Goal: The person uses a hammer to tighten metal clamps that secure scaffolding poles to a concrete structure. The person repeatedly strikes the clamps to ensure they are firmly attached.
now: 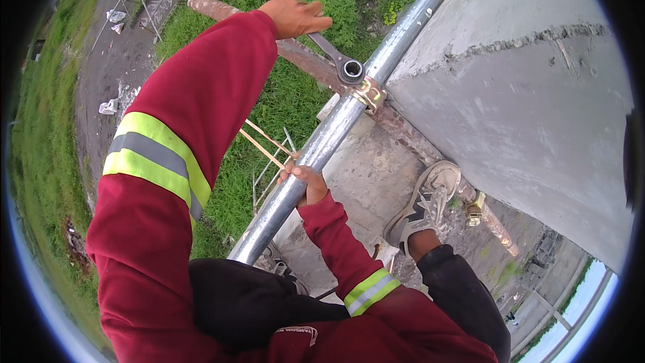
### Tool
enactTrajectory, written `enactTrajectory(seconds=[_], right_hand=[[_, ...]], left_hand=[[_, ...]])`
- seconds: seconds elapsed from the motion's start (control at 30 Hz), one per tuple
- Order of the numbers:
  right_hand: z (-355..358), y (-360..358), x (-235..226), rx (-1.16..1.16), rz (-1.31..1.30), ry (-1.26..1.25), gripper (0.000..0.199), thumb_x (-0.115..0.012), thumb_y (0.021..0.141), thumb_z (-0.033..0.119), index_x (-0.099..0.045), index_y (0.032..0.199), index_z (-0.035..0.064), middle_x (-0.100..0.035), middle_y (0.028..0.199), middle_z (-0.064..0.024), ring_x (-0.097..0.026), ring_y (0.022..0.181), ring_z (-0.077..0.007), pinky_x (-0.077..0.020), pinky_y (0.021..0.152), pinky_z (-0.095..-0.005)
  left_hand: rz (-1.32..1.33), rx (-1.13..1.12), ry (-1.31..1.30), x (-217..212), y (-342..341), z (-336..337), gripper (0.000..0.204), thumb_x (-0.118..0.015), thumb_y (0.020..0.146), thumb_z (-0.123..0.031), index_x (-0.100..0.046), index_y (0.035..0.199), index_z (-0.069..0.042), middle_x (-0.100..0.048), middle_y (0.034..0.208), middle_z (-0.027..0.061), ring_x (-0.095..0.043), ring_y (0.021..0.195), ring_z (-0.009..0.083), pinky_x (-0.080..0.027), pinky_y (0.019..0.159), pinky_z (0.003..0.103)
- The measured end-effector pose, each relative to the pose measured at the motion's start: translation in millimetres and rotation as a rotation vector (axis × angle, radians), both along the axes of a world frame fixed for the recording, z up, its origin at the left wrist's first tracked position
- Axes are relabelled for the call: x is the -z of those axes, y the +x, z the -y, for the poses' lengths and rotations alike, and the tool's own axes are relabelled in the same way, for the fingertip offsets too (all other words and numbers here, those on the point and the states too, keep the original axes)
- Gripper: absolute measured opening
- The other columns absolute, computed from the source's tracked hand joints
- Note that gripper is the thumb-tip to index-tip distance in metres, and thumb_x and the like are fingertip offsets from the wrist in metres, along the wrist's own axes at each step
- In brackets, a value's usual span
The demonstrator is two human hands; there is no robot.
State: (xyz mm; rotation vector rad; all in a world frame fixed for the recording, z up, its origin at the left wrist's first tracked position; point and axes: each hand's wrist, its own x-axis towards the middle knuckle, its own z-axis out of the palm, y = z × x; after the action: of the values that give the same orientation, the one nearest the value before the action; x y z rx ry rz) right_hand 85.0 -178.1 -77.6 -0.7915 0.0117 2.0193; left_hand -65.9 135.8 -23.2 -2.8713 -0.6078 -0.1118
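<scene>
My left hand [294, 17] is closed around the handle of a ratchet wrench [329, 49]. The wrench's round socket head sits at a brass-coloured scaffold clamp [371, 96]; whether it is seated on a nut is hard to make out. That clamp joins a shiny galvanized pipe [329, 136] to a rusty pipe [410, 136] crossing beneath it. Lower down, my right hand [309, 185] wraps its fingers around the galvanized pipe.
A grey concrete block [524, 101] rises to the right of the pipes. My shoe [430, 195] rests against the rusty pipe, which carries another clamp [476, 210]. Grass [262, 121] lies far below, with a scaffold frame [144, 0] standing on dark ground at the upper left.
</scene>
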Motion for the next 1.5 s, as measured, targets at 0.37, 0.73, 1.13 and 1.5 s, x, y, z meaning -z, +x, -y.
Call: enactTrajectory(seconds=[0.37, 0.73, 1.13, 1.5], right_hand=[[1.4, -1.9, 0.1, 0.024, 0.0, -0.018, 0.048, -0.071, 0.072, 0.016, -0.043, 0.111, 0.0084, -0.055, 0.079, -0.0081, -0.057, 0.074, -0.0208, -0.0502, 0.069, -0.0377], [-2.2, 0.0, -9.4, 0.003, 0.043, -0.027, 0.047, -0.067, 0.072, 0.015, -0.042, 0.112, 0.0107, -0.055, 0.083, -0.0053, -0.056, 0.079, -0.0204, -0.049, 0.078, -0.0416], [-0.4, 1.1, -1.4, 0.024, -0.011, -0.032, 0.043, -0.063, 0.074, 0.011, -0.042, 0.111, 0.0113, -0.055, 0.081, -0.0069, -0.056, 0.077, -0.0206, -0.0489, 0.079, -0.0421], [-0.8, -4.1, -5.0, 0.052, -0.038, 0.001, 0.04, -0.063, 0.074, 0.011, -0.045, 0.109, 0.011, -0.053, 0.079, -0.0065, -0.055, 0.075, -0.0208, -0.049, 0.076, -0.0419]], left_hand=[[-0.017, -0.665, -0.847, -29.1, 14.8, 162.0, 0.041, -0.052, 0.08, 0.001, -0.034, 0.116, -0.009, -0.06, 0.081, 0.023, -0.063, 0.065, 0.0401, -0.051, 0.056, 0.049], [-0.072, -0.158, -0.017, 1.9, -4.5, 20.3, 0.023, -0.047, 0.091, -0.015, -0.037, 0.11, -0.023, -0.054, 0.096, 0.0108, -0.065, 0.066, 0.0314, -0.054, 0.05, 0.04], [0.014, -0.566, -0.578, -20.7, 3.3, 150.6, 0.042, -0.054, 0.082, -0.003, -0.036, 0.118, -0.012, -0.058, 0.086, 0.017, -0.064, 0.067, 0.0365, -0.053, 0.055, 0.044], [-0.046, -0.325, -0.024, 18.9, -21.9, 38.5, 0.035, -0.053, 0.087, -0.008, -0.04, 0.116, -0.02, -0.054, 0.092, 0.011, -0.066, 0.065, 0.0294, -0.054, 0.053, 0.038]])
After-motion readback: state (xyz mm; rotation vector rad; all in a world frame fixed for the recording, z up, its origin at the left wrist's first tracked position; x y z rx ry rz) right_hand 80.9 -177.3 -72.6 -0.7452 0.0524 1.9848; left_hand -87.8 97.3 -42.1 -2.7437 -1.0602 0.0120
